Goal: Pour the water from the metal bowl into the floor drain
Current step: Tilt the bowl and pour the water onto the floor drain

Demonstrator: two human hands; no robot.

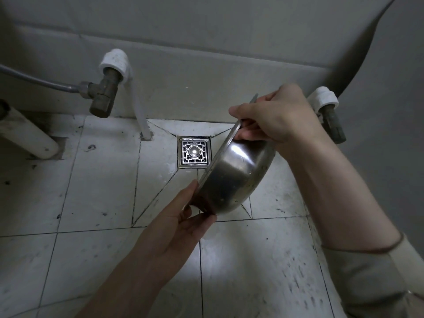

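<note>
Low over the tiled floor [96, 198], closest to me, the left hand [183, 216] takes the near edge of the metal bowl [234, 175]. Its thumb lies along the rim and its fingers [199, 220] curl under the lower edge, so this hand is closed on the bowl and carries its weight from below. The bowl is tipped very steeply, almost on its side, with its outside turned to me and its mouth facing away, toward the floor drain [194, 152]. I think it is held so because the water must run out over the far side and fall by the drain. I cannot see the inside, and I see no stream, so how much water is left I cannot tell.

Further away, the right hand [273, 120] pinches the upper rim, thumb on one side and fingers on the other, and it steers the tilt. The drain sits just beside the bowl, where the floor slopes down to it. Behind, against the wall, stands a brass valve [103, 95].
</note>
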